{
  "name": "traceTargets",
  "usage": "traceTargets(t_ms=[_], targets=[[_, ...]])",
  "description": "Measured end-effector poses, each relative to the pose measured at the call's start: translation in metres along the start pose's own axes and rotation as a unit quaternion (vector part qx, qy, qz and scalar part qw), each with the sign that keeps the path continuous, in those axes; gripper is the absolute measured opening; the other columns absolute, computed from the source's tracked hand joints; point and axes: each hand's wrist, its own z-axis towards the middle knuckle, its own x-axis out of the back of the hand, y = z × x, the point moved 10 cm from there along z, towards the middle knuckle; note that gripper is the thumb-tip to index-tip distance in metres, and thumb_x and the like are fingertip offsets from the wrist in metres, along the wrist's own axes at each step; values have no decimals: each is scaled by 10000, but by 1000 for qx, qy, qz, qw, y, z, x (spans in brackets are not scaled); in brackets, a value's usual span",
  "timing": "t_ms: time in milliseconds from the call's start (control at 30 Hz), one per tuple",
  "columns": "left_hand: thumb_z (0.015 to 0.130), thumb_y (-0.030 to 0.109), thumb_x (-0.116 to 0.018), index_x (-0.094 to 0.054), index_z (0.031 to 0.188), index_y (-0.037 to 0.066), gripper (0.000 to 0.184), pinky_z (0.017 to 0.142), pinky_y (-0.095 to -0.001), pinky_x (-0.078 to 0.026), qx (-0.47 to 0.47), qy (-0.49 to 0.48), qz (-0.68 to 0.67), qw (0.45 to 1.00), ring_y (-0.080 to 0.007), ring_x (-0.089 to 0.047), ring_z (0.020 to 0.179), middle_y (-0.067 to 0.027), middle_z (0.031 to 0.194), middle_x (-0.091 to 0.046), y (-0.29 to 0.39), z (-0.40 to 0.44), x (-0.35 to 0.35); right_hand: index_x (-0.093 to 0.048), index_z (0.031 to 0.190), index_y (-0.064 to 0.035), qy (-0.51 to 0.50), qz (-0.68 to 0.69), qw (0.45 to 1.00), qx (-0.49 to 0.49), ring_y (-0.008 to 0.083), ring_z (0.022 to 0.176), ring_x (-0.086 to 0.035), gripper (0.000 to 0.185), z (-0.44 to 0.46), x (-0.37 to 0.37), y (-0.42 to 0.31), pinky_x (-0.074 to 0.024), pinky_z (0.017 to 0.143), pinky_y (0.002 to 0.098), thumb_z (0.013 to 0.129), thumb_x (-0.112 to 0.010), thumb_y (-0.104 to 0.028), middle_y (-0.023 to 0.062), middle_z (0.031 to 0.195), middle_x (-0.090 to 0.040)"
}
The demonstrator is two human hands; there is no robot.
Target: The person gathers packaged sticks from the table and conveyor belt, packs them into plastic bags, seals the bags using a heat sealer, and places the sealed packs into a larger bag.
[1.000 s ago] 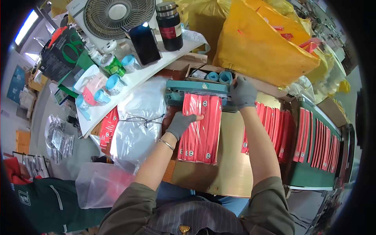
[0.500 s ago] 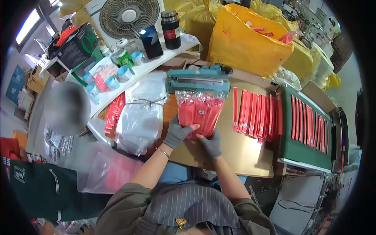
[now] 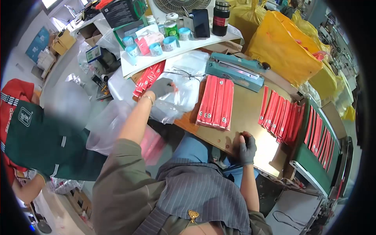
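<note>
My left hand (image 3: pixel 161 88), in a grey fingerless glove, is over the stack of clear plastic bags (image 3: pixel 184 66), its fingers bent together; whether a bag is between the fingertips is too small to tell. A black cord lies across the bags. My right hand (image 3: pixel 246 149) rests at the table's front edge, fingers curled, with nothing visible in it. Between the hands, a packed bundle of red strips (image 3: pixel 216 102) lies flat on the table (image 3: pixel 209 135). Behind the bundle is the teal sealer (image 3: pixel 235 72).
Loose red strips (image 3: pixel 280 114) lie on the right, with more on a green tray (image 3: pixel 309 158). A white shelf (image 3: pixel 203 40) holds tape rolls, a phone and a flask. A yellow bag (image 3: pixel 284 49) stands behind. Another person in red and green (image 3: pixel 43 137) is at the left.
The red bundle, held in both hands half a second ago, now lies on the table. My left hand has moved to the clear bags, my right to the table's front edge. The view has shifted.
</note>
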Motion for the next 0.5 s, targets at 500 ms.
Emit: traceTargets(t_ms=[500], targets=[[954, 192, -503, -565, 1072, 12, 223, 631, -314, -508, -45, 39, -462, 885, -178, -617, 723, -77, 916, -636, 233, -72, -102, -631, 880, -38, -65, 213, 969, -111, 126, 697, -576, 153, 51, -6, -101, -455, 654, 269, 848, -646, -187, 36, 717, -621]])
